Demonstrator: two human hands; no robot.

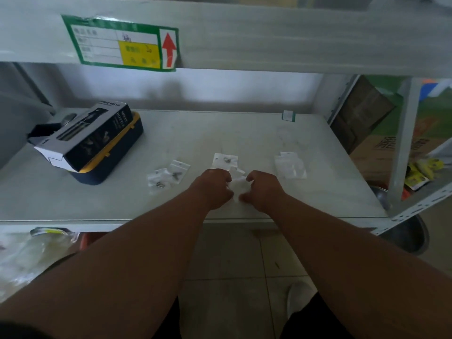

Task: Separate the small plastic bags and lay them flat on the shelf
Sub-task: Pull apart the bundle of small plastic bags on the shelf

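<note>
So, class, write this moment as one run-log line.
left hand: grips held bags | right hand: grips same | shelf: three bag groups flat | step: separating

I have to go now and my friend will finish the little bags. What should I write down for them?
Left hand and right hand: both pinch the same clump of small bags just above the shelf, near its front edge.
Already on the shelf: two overlapping bags at left, one bag just behind the hands, a few overlapping bags at right.
Left: pull apart the clump in the hands, lay each bag flat, then spread the overlapping ones.
The spray bottle box at far left is out of the way.
</note>
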